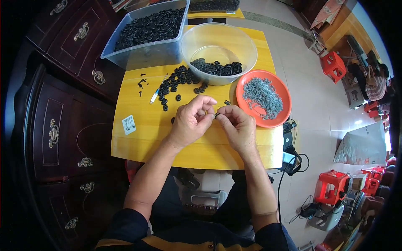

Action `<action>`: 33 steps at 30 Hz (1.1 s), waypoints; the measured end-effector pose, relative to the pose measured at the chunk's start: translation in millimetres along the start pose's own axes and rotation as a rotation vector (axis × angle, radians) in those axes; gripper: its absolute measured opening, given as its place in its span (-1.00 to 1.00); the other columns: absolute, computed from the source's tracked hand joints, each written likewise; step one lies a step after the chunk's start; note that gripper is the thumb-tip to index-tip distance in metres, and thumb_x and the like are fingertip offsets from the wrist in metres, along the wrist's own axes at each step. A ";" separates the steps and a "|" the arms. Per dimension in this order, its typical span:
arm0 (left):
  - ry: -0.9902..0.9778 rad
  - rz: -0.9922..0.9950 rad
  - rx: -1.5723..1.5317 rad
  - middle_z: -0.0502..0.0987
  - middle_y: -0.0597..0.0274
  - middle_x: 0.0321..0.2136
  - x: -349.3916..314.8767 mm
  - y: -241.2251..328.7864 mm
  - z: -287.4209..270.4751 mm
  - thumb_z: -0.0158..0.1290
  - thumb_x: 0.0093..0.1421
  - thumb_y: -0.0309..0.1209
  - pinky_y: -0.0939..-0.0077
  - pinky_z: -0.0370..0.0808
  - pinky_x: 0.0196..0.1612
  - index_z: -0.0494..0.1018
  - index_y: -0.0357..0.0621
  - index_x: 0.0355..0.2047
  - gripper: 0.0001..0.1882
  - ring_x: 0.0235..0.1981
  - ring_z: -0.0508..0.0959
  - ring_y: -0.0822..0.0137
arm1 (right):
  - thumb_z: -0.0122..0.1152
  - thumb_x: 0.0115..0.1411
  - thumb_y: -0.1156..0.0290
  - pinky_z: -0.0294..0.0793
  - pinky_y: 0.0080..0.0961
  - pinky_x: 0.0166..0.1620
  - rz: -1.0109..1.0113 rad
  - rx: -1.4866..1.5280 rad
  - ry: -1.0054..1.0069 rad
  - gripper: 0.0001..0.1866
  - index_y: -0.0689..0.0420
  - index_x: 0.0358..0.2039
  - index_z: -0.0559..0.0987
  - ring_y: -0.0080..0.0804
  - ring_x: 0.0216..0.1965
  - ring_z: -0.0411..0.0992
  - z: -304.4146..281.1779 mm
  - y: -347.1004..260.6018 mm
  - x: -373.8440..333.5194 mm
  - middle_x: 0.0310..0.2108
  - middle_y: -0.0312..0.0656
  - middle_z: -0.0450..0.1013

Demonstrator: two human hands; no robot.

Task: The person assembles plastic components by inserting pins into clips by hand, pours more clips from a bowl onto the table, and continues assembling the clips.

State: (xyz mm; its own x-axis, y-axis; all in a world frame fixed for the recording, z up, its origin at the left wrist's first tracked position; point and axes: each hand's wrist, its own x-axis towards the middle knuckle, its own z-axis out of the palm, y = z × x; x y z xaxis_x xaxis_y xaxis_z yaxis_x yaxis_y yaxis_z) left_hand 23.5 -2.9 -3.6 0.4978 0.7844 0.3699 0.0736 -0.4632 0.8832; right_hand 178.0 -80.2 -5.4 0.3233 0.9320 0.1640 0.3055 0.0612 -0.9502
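Head view: left of the red plate (284, 106) on the desk (201, 154), our right hand (240, 129) has fingers clamped on a small black part (216, 115); left hand (189, 121) meets it, we can't tell its fingers' grip.

You're getting clear yellow desk (201, 154) between your forearms, reaching to its near edge. Beyond your right hand (238, 125), the red plate (286, 94) is blocking the way; straight ahead, the clear bowl (217, 33) is walling you off. Forward-left, black pieces (181, 75) and a pen (154, 96) are cluttering your path, a tub (146, 58) standing behind.
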 end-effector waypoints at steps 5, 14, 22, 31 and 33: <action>-0.046 -0.068 -0.011 0.54 0.38 -0.43 -0.9 5.2 -2.8 0.11 0.15 -0.70 0.71 0.44 -0.33 0.45 -0.23 -0.07 -0.68 -0.41 0.47 0.65 | 0.32 0.18 0.55 0.58 -0.56 -0.28 0.031 0.034 -0.005 -0.90 0.23 -0.28 0.64 -0.55 -0.39 0.61 1.9 4.1 -0.3 -0.45 -0.20 0.62; -0.031 -0.161 0.091 0.54 0.26 -0.44 2.5 -1.9 -15.2 0.13 0.10 -0.68 0.58 0.50 -0.40 0.49 -0.22 -0.11 -0.68 -0.52 0.54 0.50 | 0.24 0.28 0.58 0.43 -0.74 -0.29 0.133 0.395 0.075 -0.88 0.23 -0.16 0.58 -0.74 -0.37 0.43 -13.0 4.4 8.2 -0.33 -0.38 0.57; -0.096 0.033 0.667 0.56 0.13 -0.31 -0.3 -11.7 3.6 0.21 0.12 -0.44 0.18 0.56 -0.24 0.54 -0.17 -0.17 -0.75 -0.29 0.61 0.06 | 0.21 0.30 0.56 0.43 -0.74 -0.27 0.168 0.463 0.139 -0.86 0.23 -0.13 0.55 -0.73 -0.30 0.48 -22.9 1.4 9.5 -0.31 -0.33 0.57; -0.083 0.120 0.703 0.56 0.13 -0.37 3.9 -14.2 8.9 0.21 0.12 -0.45 0.21 0.55 -0.25 0.55 -0.16 -0.29 -0.85 -0.31 0.60 0.06 | 0.20 0.30 0.56 0.45 -0.74 -0.26 0.178 0.459 0.113 -0.86 0.24 -0.14 0.55 -0.71 -0.27 0.49 -26.4 3.6 8.7 -0.29 -0.32 0.58; -0.095 0.122 0.704 0.56 0.12 -0.39 4.4 -11.2 10.1 0.20 0.12 -0.47 0.23 0.55 -0.26 0.55 -0.17 -0.32 -0.89 -0.33 0.60 0.05 | 0.21 0.30 0.56 0.46 -0.74 -0.25 0.180 0.466 0.105 -0.86 0.24 -0.13 0.55 -0.71 -0.26 0.50 -25.3 5.0 8.6 -0.28 -0.32 0.58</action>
State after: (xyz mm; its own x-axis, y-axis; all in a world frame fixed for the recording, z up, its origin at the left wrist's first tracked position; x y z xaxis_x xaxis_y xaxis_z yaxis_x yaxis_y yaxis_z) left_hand 33.6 1.7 -14.8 0.6086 0.6859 0.3990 0.5364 -0.7261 0.4302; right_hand 205.0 -80.9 -2.1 0.4294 0.9030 -0.0097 -0.1869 0.0783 -0.9792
